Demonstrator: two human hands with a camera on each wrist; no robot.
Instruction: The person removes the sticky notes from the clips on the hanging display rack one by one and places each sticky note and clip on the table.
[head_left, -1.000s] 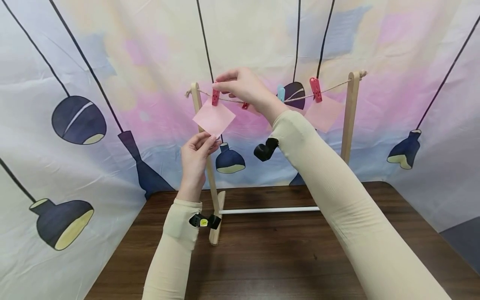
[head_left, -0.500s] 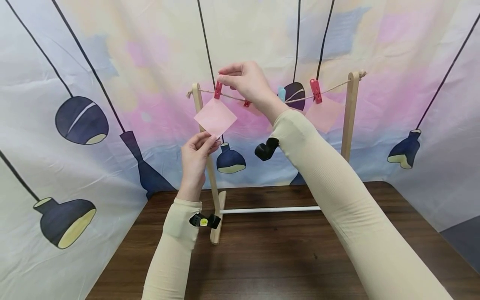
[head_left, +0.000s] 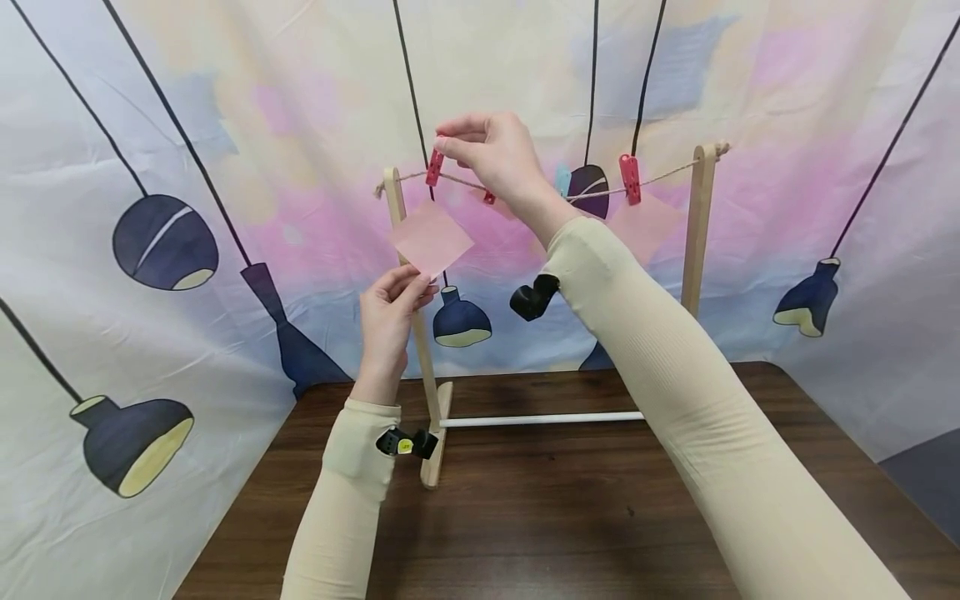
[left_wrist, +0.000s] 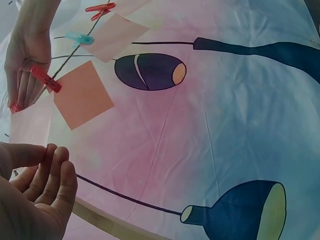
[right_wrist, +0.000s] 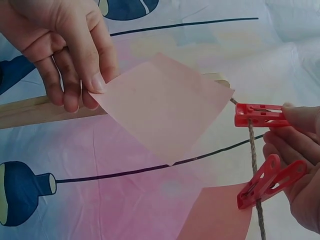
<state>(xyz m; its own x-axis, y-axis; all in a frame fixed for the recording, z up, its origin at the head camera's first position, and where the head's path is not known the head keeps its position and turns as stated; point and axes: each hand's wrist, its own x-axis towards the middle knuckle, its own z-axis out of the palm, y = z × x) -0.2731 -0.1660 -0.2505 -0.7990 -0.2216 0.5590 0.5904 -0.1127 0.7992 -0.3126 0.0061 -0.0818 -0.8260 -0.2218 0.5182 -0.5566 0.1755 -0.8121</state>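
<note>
My left hand (head_left: 386, 321) pinches the lower corner of a square pink sheet of paper (head_left: 432, 239) between thumb and fingers. Above it my right hand (head_left: 501, 158) pinches the handles of a red clothespin (head_left: 434, 167), which sits at the twine (head_left: 455, 179) near the left post. A small gap shows between the sheet's upper corner and the clothespin, also in the right wrist view, where the twine runs across the clothespin's jaws. Close beside it a second red clothespin (right_wrist: 270, 182) holds an orange-pink sheet (right_wrist: 217, 215) on the twine.
Wooden posts (head_left: 699, 233) with a white crossbar (head_left: 540, 420) below carry the twine over a dark wooden table (head_left: 555, 517). Farther right hang a light blue clothespin (head_left: 562, 181) and another red clothespin (head_left: 630, 179) with a pink sheet (head_left: 647, 227). A printed curtain (head_left: 300, 108) stands behind.
The pink sheet has come out from under the red clothespin, which has risen slightly with my right hand. My left hand has barely moved and still pinches the sheet's lower corner.
</note>
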